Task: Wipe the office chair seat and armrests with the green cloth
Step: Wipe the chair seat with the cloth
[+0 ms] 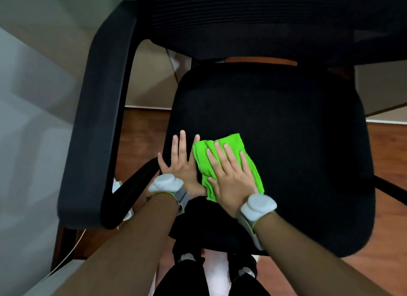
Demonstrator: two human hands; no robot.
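Right hand (231, 174) presses flat, fingers spread, on the soft, limp bright-green folded cloth (229, 148); left hand (180, 161) lies open on the black fabric seat (286, 141). Palm pressure should prevent bunching.

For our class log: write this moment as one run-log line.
right hand flat on green cloth | left hand bracing seat | armrest untouched
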